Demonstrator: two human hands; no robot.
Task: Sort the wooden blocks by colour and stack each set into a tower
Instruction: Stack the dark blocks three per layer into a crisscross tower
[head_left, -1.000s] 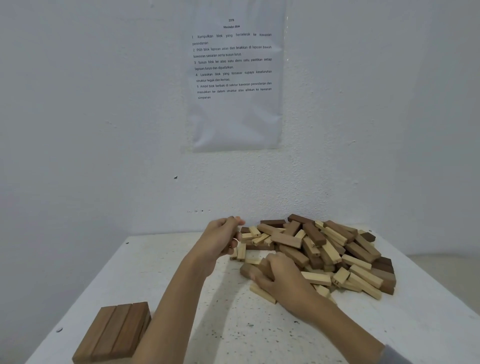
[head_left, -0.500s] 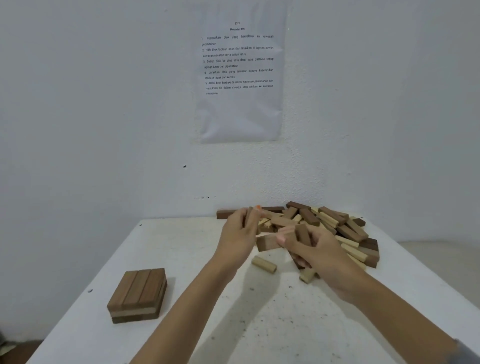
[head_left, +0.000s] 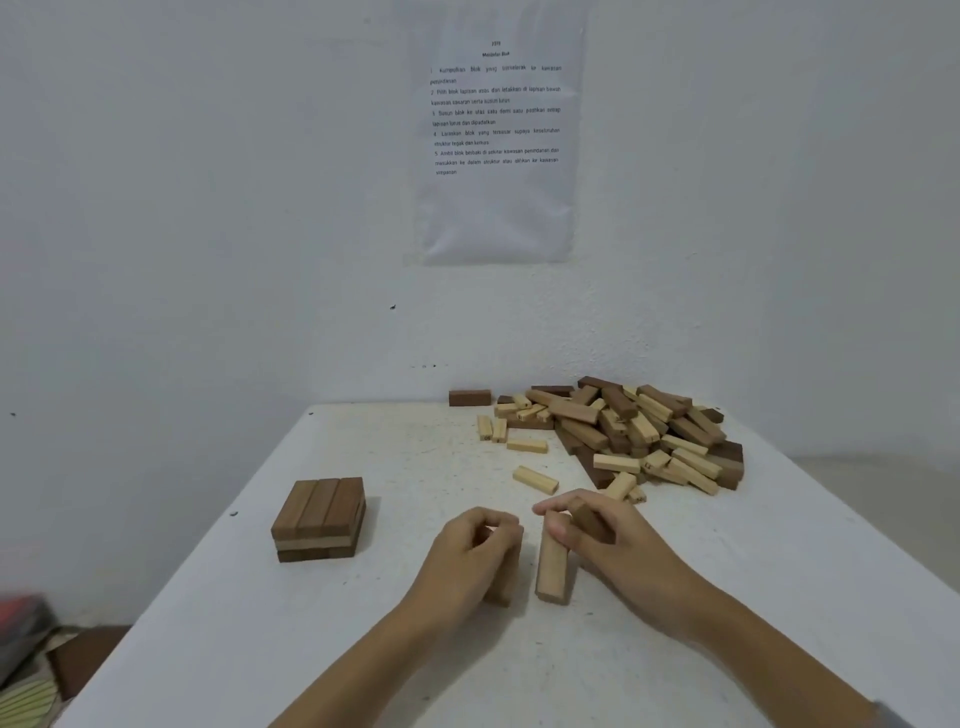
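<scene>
Seen from the head camera, the big pile (head_left: 649, 431) of wooden blocks lies on the white tabletop (head_left: 363, 649). Brown and pale blocks are all mixed up in it.

Both hands are in front of the pile, nearer the person. The left hand (head_left: 475, 551) has its grip curled tight round one upright block (head_left: 501, 592). The fingers hide most of it, so I cannot be sure of its colour.

The right hand (head_left: 602, 530) is just beside it, and its grip holds two blocks. A dark brown block (head_left: 592, 525) is tucked in the fingers. A light brown block (head_left: 551, 571) stands on its end on the tabletop. Standing the blocks up looks like a way to line them up side by side before they go on a stack.

Well to the left of the pile sits a short tower (head_left: 319, 519). It is brown on top with a pale layer in the middle. A few pale blocks (head_left: 535, 479) lie loose at the pile's near edge.

Most of the sorting is not yet done.
</scene>
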